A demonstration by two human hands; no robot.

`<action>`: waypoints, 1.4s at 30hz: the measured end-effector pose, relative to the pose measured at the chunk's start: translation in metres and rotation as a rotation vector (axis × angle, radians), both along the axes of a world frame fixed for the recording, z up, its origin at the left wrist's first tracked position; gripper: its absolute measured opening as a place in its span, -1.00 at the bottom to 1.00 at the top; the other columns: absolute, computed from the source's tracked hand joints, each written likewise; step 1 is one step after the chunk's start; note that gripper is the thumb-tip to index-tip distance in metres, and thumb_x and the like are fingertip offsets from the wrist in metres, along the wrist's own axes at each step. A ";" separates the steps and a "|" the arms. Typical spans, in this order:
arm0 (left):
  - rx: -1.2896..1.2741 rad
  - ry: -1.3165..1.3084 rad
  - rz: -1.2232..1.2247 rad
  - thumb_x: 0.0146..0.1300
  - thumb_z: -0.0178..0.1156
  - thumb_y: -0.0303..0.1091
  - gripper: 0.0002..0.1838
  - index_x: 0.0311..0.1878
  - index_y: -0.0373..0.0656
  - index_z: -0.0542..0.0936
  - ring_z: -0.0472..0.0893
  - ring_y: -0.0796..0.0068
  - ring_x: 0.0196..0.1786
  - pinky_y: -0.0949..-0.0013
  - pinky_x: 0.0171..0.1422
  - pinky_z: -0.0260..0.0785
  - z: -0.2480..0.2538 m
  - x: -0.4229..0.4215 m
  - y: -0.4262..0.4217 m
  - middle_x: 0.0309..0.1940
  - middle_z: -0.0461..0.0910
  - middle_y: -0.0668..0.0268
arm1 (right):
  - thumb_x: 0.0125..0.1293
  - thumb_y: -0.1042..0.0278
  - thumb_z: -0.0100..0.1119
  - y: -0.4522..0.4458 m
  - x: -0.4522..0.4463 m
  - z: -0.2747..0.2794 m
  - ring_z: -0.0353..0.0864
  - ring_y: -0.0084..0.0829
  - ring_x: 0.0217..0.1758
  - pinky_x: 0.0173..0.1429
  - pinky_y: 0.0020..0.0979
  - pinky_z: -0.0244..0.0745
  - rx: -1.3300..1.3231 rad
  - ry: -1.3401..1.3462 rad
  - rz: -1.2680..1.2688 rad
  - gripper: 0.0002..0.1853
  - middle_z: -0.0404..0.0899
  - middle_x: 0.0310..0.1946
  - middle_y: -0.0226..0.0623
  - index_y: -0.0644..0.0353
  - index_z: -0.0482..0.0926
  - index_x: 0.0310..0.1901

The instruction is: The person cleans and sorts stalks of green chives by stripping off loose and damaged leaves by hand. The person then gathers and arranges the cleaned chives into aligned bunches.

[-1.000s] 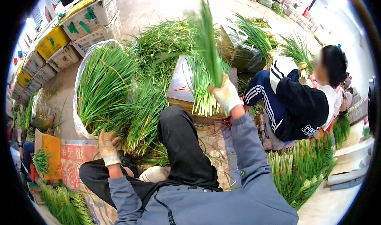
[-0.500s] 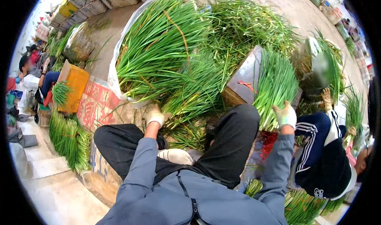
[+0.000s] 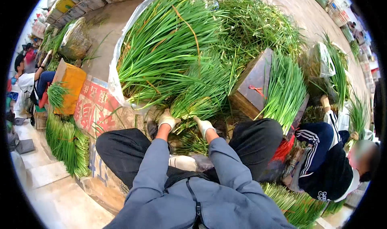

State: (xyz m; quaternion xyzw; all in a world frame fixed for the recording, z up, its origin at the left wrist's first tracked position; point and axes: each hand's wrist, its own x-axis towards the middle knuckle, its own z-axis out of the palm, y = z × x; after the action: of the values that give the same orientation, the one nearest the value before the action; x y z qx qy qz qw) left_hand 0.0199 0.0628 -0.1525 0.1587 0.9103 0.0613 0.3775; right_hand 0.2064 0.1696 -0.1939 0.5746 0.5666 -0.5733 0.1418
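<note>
Both hands wear pale gloves and reach down between my knees. My left hand [image 3: 168,120] lies at the near end of a loose heap of green stalks [image 3: 201,92], its fingers partly hidden against the stalk ends. Just right of it, my right hand [image 3: 204,126] touches the same stalk ends, fingers pointing forward; whether it grips any is not clear. A large bunch of long green stalks [image 3: 165,43] fills a white plastic bag behind the heap. Beyond my right knee, a sorted bundle [image 3: 285,87] rests on a wooden box [image 3: 252,83] beside red ties [image 3: 256,90].
A person in a black and white top [image 3: 328,168] sits at the right. Tied bundles [image 3: 66,144] stand at the left, near an orange box [image 3: 70,89]. A pile of loose leaves [image 3: 262,27] lies at the back, with crates [image 3: 86,1] at the top left.
My right hand has come from the bundle on the box to the heap beside my left hand. The stalks it held up a second ago now lie on the box.
</note>
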 end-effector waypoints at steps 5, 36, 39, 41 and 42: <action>0.295 -0.184 0.008 -0.17 0.65 -0.05 0.01 0.37 -0.27 0.44 0.63 0.11 0.23 0.22 0.34 0.44 -0.034 -0.013 -0.023 0.18 0.63 -0.02 | 0.19 -0.54 0.20 -0.020 -0.011 -0.051 0.46 -0.05 0.37 0.44 -0.11 0.29 -0.311 0.150 -0.451 0.15 0.34 0.43 0.12 0.48 0.28 0.44; -0.011 0.033 -0.060 -0.10 0.58 0.13 0.28 0.61 -0.09 0.06 0.41 -0.05 0.45 0.07 0.47 0.36 -0.031 0.030 0.013 0.47 0.30 -0.12 | 0.07 0.18 0.52 -0.020 -0.024 -0.079 0.74 -0.23 -0.13 -0.04 -0.27 0.65 -0.020 0.097 -0.388 -0.32 0.71 -0.05 -0.02 0.49 0.53 0.13; -0.075 0.120 -0.080 -0.14 0.58 0.22 0.37 0.63 -0.10 -0.01 0.36 -0.04 0.49 0.08 0.51 0.29 -0.027 0.046 0.021 0.48 0.29 -0.10 | 0.10 0.14 0.48 -0.012 -0.011 -0.083 0.68 -0.30 -0.34 -0.16 -0.23 0.63 0.050 0.093 -0.270 -0.55 0.72 -0.32 -0.13 0.44 0.68 -0.19; -0.105 0.113 -0.025 -0.09 0.55 0.24 0.37 0.64 -0.12 -0.08 0.37 -0.03 0.48 0.10 0.52 0.29 -0.017 0.046 0.028 0.50 0.24 -0.09 | 0.10 0.11 0.48 -0.004 -0.004 -0.070 0.66 -0.32 -0.37 -0.18 -0.22 0.62 0.064 0.027 -0.216 -0.55 0.71 -0.35 -0.15 0.43 0.68 -0.23; -0.089 0.127 0.000 0.00 0.50 0.22 0.29 0.64 -0.08 -0.05 0.39 -0.01 0.47 0.14 0.50 0.33 -0.025 0.040 0.027 0.48 0.28 -0.10 | 0.08 0.11 0.48 -0.001 -0.001 -0.067 0.62 -0.33 -0.41 -0.21 -0.22 0.59 0.084 0.032 -0.207 -0.57 0.68 -0.40 -0.18 0.41 0.68 -0.27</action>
State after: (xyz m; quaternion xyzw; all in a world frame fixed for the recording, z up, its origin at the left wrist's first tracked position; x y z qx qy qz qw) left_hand 0.0603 0.0897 -0.1778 0.1453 0.9342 0.0107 0.3256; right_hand 0.2055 0.1684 -0.2606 0.6263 0.5301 -0.5696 0.0484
